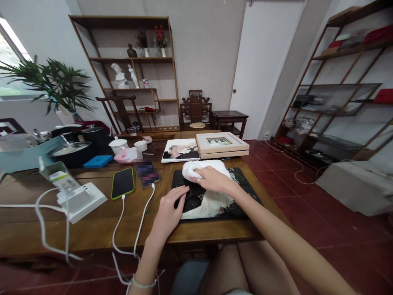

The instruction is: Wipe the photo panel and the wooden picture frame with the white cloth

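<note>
A dark photo panel (211,205) showing a pale gown lies flat on the wooden table in front of me. My right hand (210,178) grips a bunched white cloth (219,164) and presses it on the panel's upper part. On the panel's left edge rests my left hand (173,200), fingers stretched out and holding nothing. Behind the panel lie a white-edged photo board (180,155) and a stack of light wooden picture frames (222,152). The cloth and my right hand hide part of the picture.
Left of the panel, a green-cased phone (123,183) and a second, blurred-out phone (147,174) have white charging cables attached. Further left are an open white box (82,200), a blue box (98,161) and a black pan (70,152). The table's right edge (273,196) runs close beside the panel.
</note>
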Demonstrator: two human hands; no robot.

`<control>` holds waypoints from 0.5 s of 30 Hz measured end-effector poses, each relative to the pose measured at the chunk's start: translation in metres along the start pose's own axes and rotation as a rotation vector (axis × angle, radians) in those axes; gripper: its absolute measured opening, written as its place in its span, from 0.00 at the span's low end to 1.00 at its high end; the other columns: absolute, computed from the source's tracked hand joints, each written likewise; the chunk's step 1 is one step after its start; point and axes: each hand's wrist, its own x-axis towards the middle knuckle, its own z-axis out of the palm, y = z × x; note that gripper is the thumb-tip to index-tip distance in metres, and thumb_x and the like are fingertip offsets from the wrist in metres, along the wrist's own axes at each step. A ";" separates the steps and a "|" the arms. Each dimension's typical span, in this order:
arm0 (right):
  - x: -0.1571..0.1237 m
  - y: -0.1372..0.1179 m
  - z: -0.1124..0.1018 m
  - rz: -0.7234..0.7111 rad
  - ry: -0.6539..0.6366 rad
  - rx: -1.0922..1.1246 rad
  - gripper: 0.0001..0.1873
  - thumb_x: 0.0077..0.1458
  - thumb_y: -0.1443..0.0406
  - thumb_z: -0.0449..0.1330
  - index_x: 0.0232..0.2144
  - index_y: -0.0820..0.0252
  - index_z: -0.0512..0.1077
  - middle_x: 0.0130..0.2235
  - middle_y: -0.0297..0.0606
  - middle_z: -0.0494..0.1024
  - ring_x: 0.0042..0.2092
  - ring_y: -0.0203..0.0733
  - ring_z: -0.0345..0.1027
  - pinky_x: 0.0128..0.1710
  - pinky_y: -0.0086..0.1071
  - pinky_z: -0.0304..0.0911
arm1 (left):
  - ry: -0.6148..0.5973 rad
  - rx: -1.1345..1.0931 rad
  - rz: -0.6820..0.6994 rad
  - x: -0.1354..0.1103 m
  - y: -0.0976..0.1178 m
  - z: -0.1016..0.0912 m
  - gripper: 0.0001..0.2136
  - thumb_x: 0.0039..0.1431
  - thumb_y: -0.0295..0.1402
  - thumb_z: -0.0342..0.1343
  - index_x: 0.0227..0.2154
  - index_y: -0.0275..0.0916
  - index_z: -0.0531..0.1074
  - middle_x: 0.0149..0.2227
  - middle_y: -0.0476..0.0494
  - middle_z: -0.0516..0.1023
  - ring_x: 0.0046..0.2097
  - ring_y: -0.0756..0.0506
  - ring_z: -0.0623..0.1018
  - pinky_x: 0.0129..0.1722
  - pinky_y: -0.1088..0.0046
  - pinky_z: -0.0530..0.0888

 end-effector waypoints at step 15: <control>-0.022 0.044 0.003 0.058 0.085 0.065 0.16 0.61 0.63 0.46 0.39 0.60 0.72 0.42 0.42 0.77 0.42 0.45 0.68 0.41 0.32 0.58 | 0.018 0.036 -0.006 0.001 -0.003 0.001 0.12 0.59 0.29 0.48 0.39 0.39 0.76 0.43 0.41 0.79 0.48 0.43 0.77 0.50 0.60 0.73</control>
